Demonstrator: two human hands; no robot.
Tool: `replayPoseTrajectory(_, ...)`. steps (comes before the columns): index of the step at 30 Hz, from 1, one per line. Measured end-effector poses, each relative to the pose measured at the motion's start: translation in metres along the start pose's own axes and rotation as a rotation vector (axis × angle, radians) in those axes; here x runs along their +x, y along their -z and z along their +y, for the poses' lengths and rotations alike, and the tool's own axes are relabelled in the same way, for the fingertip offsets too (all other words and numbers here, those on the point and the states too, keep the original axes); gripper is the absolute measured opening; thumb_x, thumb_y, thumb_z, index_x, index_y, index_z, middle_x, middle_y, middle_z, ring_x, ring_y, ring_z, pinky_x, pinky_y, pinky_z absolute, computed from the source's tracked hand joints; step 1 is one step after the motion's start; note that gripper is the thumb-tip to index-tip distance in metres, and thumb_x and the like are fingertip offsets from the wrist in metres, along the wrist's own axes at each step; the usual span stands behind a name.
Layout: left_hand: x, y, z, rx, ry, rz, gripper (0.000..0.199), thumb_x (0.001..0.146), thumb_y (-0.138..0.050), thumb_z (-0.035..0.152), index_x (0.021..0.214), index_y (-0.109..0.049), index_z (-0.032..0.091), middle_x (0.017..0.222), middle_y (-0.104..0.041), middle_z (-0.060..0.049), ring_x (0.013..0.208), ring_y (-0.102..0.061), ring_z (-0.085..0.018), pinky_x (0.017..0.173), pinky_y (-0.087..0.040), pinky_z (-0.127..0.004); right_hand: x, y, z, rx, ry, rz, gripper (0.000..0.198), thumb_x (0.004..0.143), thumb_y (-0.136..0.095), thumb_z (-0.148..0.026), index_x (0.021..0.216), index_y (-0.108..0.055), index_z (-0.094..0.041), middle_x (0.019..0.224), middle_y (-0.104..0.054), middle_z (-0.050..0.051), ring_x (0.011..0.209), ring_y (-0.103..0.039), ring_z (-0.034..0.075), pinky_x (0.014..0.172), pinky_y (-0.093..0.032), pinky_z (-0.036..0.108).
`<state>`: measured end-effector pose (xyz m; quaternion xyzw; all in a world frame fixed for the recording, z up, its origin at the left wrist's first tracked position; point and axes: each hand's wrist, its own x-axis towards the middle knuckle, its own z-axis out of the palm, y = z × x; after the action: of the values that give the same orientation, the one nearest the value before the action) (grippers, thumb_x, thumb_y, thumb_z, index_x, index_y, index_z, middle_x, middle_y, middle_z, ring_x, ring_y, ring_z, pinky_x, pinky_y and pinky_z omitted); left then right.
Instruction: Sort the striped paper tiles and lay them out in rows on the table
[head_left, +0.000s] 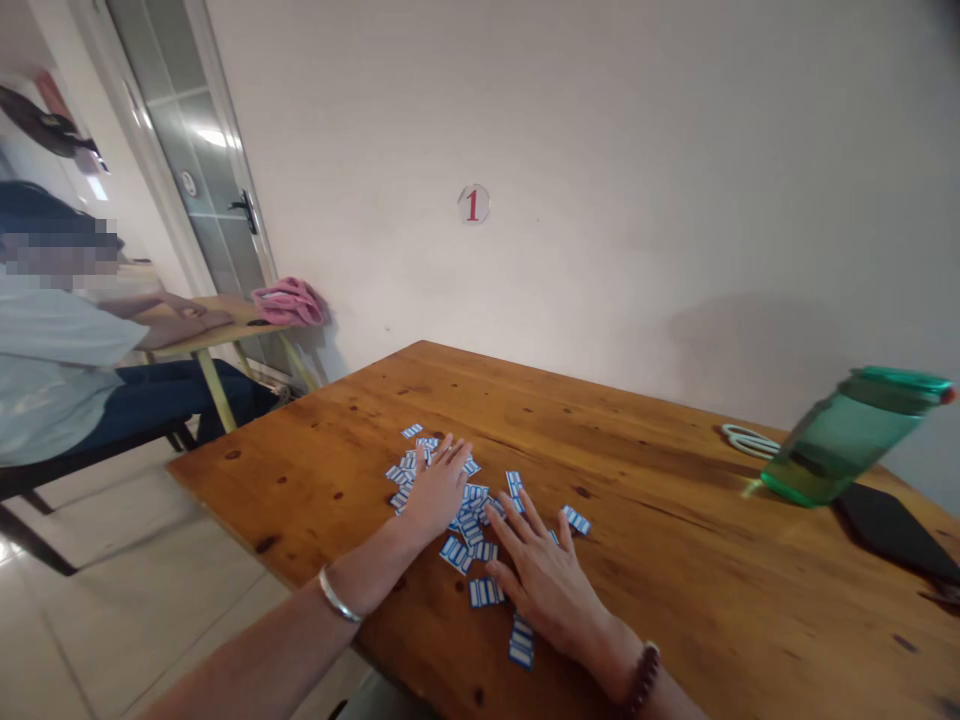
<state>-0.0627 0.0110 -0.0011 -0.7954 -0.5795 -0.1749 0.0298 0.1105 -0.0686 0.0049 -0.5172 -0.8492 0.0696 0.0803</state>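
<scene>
Many small white labels with blue borders (471, 527) lie in a loose, overlapping pile on the wooden table (645, 590). My left hand (437, 487) rests palm down over the pile's far left part, fingers stretched out. On the near right side my right hand (544, 570) is spread flat over other labels, its fingers apart. Single labels lie around the edges: one label (577, 519) beyond my right fingers, another label (522, 642) just left of my right wrist. What lies beneath both palms is hidden.
A green bottle (847, 440) stands on the right, beside a black flat case (896, 530) and a coiled white cable (750, 441). Behind the table is a white wall (600, 200). At left a person (60, 360) sits at another table (202, 340) holding a pink cloth item (291, 301).
</scene>
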Motion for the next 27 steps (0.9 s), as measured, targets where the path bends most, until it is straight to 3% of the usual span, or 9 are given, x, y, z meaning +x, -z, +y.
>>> replayPoseTrajectory(5, -0.002, -0.003, -0.006, -0.011, 0.016, -0.025, 0.046, 0.082, -0.037, 0.023, 0.128, -0.04, 0.02, 0.138, -0.039, -0.006, 0.132, -0.021, -0.026, 0.102, -0.011, -0.062, -0.001, 0.008, -0.002, 0.002, -0.011, 0.012, 0.041, 0.089, -0.028, -0.047, 0.124, -0.044, -0.034, 0.138, -0.038, 0.002, 0.13, -0.021, 0.03, 0.097, -0.008, 0.066)
replayPoseTrajectory(10, -0.004, -0.008, -0.006, 0.009, -0.011, -0.04, 0.047, 0.08, -0.042, 0.025, 0.127, -0.042, 0.022, 0.137, -0.041, -0.006, 0.131, -0.023, -0.027, 0.104, -0.009, -0.06, -0.005, 0.011, -0.004, 0.029, 0.026, 0.001, 0.041, 0.088, -0.03, -0.048, 0.128, -0.039, -0.037, 0.14, -0.036, 0.002, 0.131, -0.019, 0.029, 0.096, -0.005, 0.067)
replayPoseTrajectory(16, 0.001, 0.0, -0.009, 0.016, 0.032, 0.085, 0.04, 0.085, -0.032, 0.022, 0.122, -0.047, 0.023, 0.132, -0.047, -0.004, 0.129, -0.028, -0.024, 0.104, -0.011, -0.058, -0.006, 0.01, -0.006, 0.01, -0.004, 0.072, 0.033, 0.091, -0.028, -0.042, 0.113, -0.052, -0.036, 0.131, -0.047, -0.001, 0.129, -0.025, 0.025, 0.1, -0.007, 0.063)
replayPoseTrajectory(20, 0.001, -0.004, -0.013, 0.039, 0.022, 0.055, 0.043, 0.083, -0.033, 0.022, 0.125, -0.045, 0.022, 0.135, -0.043, -0.005, 0.13, -0.026, -0.025, 0.103, -0.01, -0.06, -0.005, 0.01, -0.004, -0.024, -0.034, 0.08, 0.041, 0.089, -0.029, -0.046, 0.126, -0.041, -0.034, 0.137, -0.04, 0.001, 0.129, -0.025, 0.027, 0.1, -0.012, 0.062)
replayPoseTrajectory(27, -0.001, -0.004, -0.009, 0.072, -0.001, -0.038, 0.059, 0.079, -0.04, 0.054, 0.128, -0.04, 0.022, 0.137, -0.039, -0.01, 0.131, -0.02, -0.031, 0.1, -0.009, -0.064, -0.002, 0.008, -0.002, -0.02, -0.034, 0.047, 0.04, 0.089, -0.029, -0.046, 0.124, -0.045, -0.034, 0.139, -0.037, 0.001, 0.131, -0.021, 0.028, 0.1, -0.01, 0.063)
